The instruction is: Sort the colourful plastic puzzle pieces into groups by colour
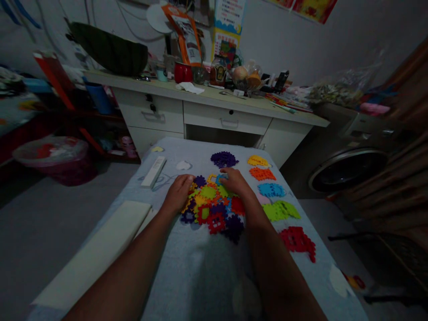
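Observation:
A pile of colourful notched plastic building pieces lies on the cloth-covered table between my hands, in red, yellow, green, orange, blue and dark purple. My left hand rests against the pile's left edge, fingers loosely bent around its side, holding no piece that I can see. At the far right edge of the pile is my right hand, its thumb and fingers closing on a small blue piece. Sorted by colour, groups stand apart: purple, yellow, orange, blue, green and red.
On the table's left lie a narrow white box and a long pale board. A cluttered white desk stands behind, with a cut watermelon. To the right is a washing machine; a pink bin sits left.

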Demonstrator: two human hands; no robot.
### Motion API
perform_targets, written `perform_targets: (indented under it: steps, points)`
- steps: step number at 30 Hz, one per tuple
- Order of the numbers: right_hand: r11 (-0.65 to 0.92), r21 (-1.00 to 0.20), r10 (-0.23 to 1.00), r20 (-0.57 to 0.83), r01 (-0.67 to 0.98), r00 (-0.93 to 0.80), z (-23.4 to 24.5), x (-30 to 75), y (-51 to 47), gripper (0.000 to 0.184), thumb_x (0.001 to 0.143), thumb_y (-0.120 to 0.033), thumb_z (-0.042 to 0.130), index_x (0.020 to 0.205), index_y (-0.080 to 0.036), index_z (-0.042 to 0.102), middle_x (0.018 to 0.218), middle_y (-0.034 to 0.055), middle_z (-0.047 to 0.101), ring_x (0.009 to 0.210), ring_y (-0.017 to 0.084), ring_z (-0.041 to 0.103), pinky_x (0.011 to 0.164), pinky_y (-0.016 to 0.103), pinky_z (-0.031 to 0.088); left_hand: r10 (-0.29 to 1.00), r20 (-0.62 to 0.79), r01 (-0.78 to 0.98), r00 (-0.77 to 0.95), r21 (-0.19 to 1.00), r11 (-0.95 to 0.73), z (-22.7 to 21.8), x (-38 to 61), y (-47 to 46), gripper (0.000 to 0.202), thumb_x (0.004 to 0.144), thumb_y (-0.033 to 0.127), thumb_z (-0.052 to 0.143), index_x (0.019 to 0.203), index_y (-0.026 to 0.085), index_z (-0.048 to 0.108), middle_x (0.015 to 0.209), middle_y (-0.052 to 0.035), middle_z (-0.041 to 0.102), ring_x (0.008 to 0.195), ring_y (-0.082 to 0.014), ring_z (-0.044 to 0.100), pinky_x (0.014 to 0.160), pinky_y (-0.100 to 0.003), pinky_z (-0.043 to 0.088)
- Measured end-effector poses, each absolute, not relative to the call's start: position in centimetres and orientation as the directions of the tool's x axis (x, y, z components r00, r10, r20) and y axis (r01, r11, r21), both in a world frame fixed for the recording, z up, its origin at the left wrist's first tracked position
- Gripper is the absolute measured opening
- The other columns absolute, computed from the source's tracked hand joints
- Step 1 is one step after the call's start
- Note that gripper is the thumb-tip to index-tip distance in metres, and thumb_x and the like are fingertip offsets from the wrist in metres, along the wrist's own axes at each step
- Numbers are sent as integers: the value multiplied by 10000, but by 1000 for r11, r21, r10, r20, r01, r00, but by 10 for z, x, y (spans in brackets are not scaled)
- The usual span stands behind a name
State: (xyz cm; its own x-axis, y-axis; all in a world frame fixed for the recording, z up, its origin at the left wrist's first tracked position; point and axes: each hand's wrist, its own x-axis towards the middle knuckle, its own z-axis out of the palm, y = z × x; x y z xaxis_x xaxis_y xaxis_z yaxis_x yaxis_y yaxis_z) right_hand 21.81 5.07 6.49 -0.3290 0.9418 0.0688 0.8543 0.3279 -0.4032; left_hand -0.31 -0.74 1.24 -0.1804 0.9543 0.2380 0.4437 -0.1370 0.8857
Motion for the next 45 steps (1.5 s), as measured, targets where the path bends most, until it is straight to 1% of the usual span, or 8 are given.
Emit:
perform_targets:
  steps: [4,7,13,17,23,29,37,45]
  points:
    - [280,-389,957,47,877,-285,49,214,52,469,842,-190,575,1310,-161,585,1268,134,638,1137,243,578,1008,353,406,952,251,456,-176,878,-147,14,-3,-8,479,912,556,379,998,196,683,1075,-77,665,1082,-248,586,1024,-403,429]
    - [320,-437,943,58,841,-328,52,221,53,413,788,-156,600,1196,-156,660,1156,110,678,1042,216,604,941,312,435,946,271,455,-179,875,-165,15,-3,-9,467,917,542,374,983,196,680,1080,-79,653,1090,-245,579,1036,-397,420]
    - [291,-725,852,-101,624,-514,71,233,47,239,774,-226,581,930,-151,745,841,13,716,735,147,609,705,245,455,936,289,443,-198,879,-177,16,-1,-8,441,911,523,384,970,193,670,1107,-83,636,1114,-239,573,1054,-385,404]
    - [232,-867,878,-9,442,-478,66,229,50,333,854,-401,533,902,-137,730,736,22,685,711,155,615,706,260,467,941,283,455,-187,874,-173,15,-1,-8,440,921,524,379,985,198,667,1092,-73,641,1102,-236,574,1025,-379,420]
    - [362,-614,932,220,702,-288,41,217,62,196,779,-223,631,945,-155,710,935,65,689,887,192,611,839,316,449,943,287,456,-170,871,-182,14,0,-8,449,935,521,367,995,192,666,1081,-73,643,1088,-231,579,1005,-368,428]
    - [452,-397,888,120,799,-443,30,210,58,183,772,-264,718,937,-186,710,1058,82,670,1048,212,566,965,357,379,945,283,465,-165,867,-179,17,1,-10,453,935,516,360,1010,192,667,1097,-77,656,1089,-225,591,998,-360,436]
    - [386,-529,911,89,756,-403,45,220,56,179,865,-244,540,882,-151,692,819,32,667,734,144,560,681,251,381,965,260,609,-21,769,-194,21,2,-13,411,923,513,386,975,233,682,1072,-46,704,1055,-232,622,973,-390,442]
    - [320,-620,946,165,716,-279,52,242,62,225,825,-251,487,731,-162,671,731,19,641,726,152,549,666,254,366,976,219,592,-14,788,-168,19,1,-13,449,928,527,360,1036,240,690,1140,-59,705,1122,-248,605,1019,-414,413]
